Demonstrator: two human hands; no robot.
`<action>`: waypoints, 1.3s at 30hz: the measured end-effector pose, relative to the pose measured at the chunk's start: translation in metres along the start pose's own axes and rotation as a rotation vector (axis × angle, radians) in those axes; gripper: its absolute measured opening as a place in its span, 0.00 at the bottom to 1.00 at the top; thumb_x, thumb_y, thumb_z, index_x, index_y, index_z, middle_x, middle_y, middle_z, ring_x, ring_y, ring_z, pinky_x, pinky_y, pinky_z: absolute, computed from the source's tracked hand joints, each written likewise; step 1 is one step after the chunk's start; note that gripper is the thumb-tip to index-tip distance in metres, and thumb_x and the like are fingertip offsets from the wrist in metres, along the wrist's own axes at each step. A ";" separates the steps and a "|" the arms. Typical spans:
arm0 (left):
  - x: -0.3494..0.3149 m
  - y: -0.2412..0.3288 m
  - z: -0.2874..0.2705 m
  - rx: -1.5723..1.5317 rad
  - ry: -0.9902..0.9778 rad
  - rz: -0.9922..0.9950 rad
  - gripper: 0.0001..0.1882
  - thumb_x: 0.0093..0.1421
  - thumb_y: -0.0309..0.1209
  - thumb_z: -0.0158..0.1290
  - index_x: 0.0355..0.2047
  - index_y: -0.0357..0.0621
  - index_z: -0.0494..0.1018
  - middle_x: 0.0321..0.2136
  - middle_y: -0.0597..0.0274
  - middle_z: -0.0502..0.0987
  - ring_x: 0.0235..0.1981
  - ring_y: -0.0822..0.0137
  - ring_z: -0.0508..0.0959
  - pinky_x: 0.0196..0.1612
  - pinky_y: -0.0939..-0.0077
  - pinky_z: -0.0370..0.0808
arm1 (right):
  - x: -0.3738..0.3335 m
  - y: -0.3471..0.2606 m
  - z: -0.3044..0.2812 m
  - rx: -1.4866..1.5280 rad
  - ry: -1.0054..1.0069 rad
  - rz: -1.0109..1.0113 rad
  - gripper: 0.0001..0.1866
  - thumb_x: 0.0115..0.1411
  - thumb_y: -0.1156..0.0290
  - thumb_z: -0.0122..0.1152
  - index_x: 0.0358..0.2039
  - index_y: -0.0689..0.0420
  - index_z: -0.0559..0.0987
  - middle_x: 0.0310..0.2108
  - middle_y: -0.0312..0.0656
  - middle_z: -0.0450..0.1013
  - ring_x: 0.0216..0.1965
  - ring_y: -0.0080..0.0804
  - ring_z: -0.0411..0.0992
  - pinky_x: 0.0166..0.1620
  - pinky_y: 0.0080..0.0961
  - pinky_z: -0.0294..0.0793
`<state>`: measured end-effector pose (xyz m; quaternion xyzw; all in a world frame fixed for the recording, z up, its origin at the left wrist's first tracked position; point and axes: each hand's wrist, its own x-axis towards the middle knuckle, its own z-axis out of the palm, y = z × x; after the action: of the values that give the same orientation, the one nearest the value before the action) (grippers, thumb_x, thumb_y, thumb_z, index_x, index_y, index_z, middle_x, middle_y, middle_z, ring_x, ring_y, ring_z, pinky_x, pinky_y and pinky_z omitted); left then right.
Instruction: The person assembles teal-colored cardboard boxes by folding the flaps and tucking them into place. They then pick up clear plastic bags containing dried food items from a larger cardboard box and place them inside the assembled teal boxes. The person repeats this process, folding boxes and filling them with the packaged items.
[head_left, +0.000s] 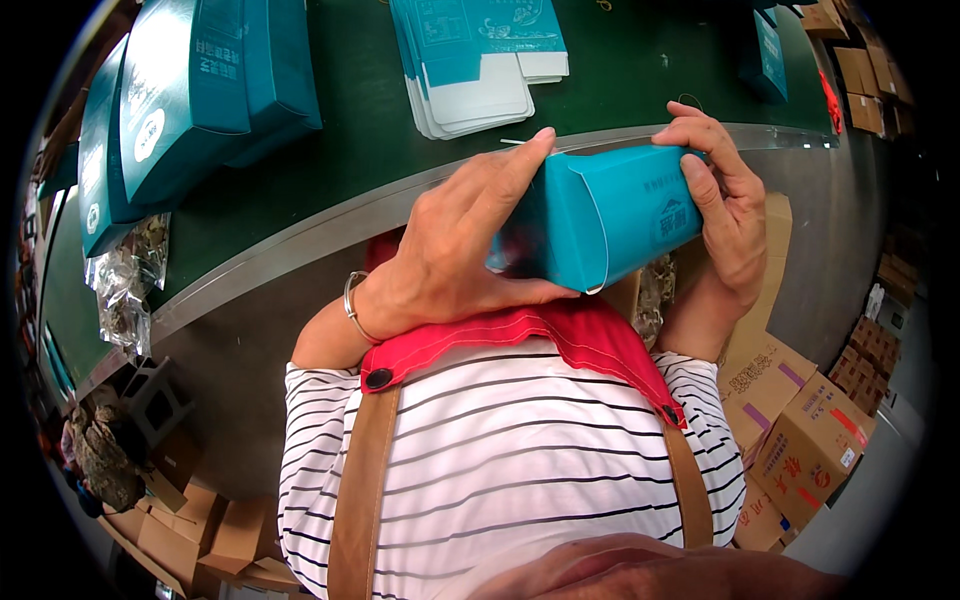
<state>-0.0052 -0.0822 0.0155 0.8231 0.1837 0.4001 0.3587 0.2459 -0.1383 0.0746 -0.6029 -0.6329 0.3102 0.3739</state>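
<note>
Beyond the hands (450,225), cartons (857,75) flank a green table (650,65).

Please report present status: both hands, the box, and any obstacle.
Left hand and right hand on teal box, opposite ends. Box held in front of red apron. Nothing seen blocking hands; flat cartons stacked beyond.

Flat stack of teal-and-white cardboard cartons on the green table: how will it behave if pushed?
The flat teal-and-white cardboard stack may fan out: its edges look staggered. Its layers look thin, so single pieces probably flex. Lying flat on the green tabletop, it seems unlikely to tip or roll.
</note>
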 end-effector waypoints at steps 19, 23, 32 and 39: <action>0.000 -0.001 0.006 -0.005 0.009 0.030 0.54 0.34 0.41 0.71 0.59 0.33 0.59 0.42 0.46 0.74 0.38 0.50 0.76 0.39 0.64 0.76 | -0.010 0.005 0.004 -0.043 0.087 0.011 0.10 0.62 0.66 0.54 0.37 0.59 0.78 0.52 0.45 0.66 0.54 0.35 0.65 0.54 0.26 0.63; 0.000 0.005 0.005 -0.084 -0.008 -0.040 0.53 0.33 0.38 0.73 0.59 0.36 0.60 0.48 0.45 0.72 0.43 0.51 0.76 0.44 0.65 0.75 | -0.006 0.006 -0.001 0.117 -0.001 0.078 0.08 0.62 0.69 0.55 0.37 0.59 0.78 0.49 0.45 0.68 0.50 0.31 0.68 0.50 0.22 0.66; -0.001 0.001 0.002 -0.104 -0.029 0.013 0.46 0.34 0.37 0.71 0.55 0.44 0.63 0.46 0.50 0.73 0.42 0.52 0.76 0.43 0.65 0.76 | -0.006 0.007 0.012 0.330 -0.031 0.091 0.10 0.62 0.66 0.54 0.38 0.59 0.78 0.41 0.44 0.74 0.46 0.31 0.71 0.51 0.24 0.67; -0.005 0.003 0.000 -0.155 -0.056 -0.097 0.47 0.33 0.38 0.72 0.54 0.42 0.63 0.46 0.51 0.73 0.43 0.51 0.76 0.44 0.65 0.76 | -0.002 0.003 0.005 0.231 -0.162 -0.001 0.11 0.62 0.66 0.52 0.38 0.58 0.80 0.41 0.44 0.76 0.47 0.34 0.72 0.55 0.31 0.64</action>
<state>-0.0085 -0.0874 0.0150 0.7938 0.1818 0.3719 0.4456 0.2435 -0.1400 0.0691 -0.5285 -0.6213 0.4284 0.3888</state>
